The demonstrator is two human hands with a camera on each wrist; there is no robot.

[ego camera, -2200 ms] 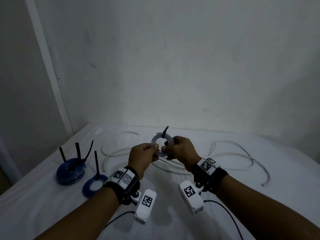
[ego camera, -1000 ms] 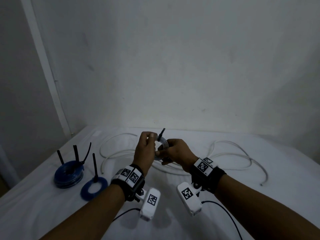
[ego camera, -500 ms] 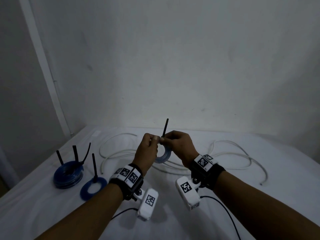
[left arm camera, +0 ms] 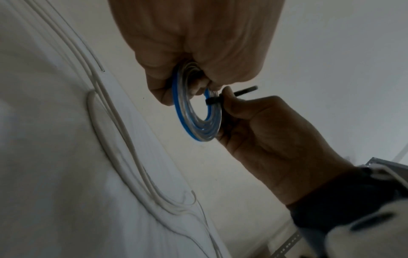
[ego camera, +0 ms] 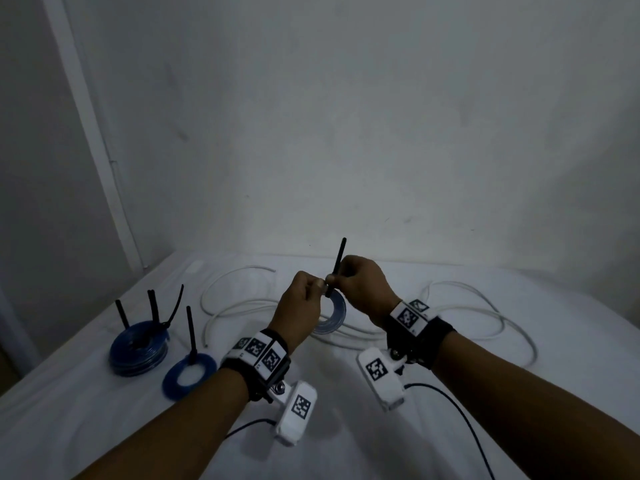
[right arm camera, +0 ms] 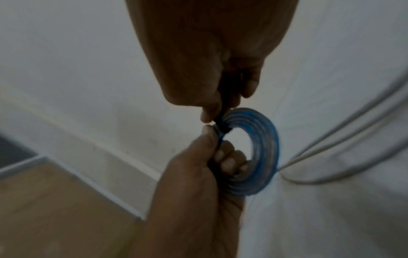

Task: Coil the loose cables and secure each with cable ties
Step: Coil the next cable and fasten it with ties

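Left hand (ego camera: 302,299) pinches small springy blue-and-clear coiled cable (left arm camera: 196,111); right hand (ego camera: 360,289) grips stiff black plastic cable tie (ego camera: 337,263) tail. Light; hold beside the tie.

I see dim, bluish, flat light with soft shadows under my wrists, wide-angle bending at the head view's edges, and heavy motion blur across the right wrist view.
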